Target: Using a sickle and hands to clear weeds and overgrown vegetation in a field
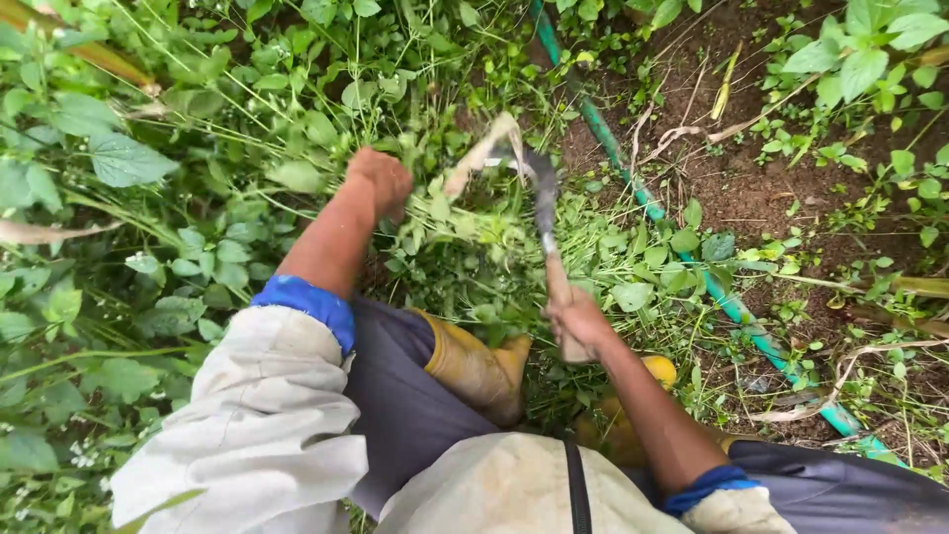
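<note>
Broad-leaved weeds crowd the far left, thick and green, running up to my left sleeve, which is pale with a blue cuff. My left hand reaches forward into the growth and is closed in a fist around a bunch of green stems, gripping them just beside the blade. Below that, between my arms, my yellow rubber boot stands on cut leaves. To the right of the bunch, the sickle stands nearly upright, its dark curved blade hooked over the top of the stems, blurred at the tip. My right hand is wrapped tight around the wooden handle at its lower end, fingers curled shut. Further right, a green hose runs diagonally across the ground from the top centre down to the lower right, lying on bare brown soil dotted with small seedlings and dry stalks.
</note>
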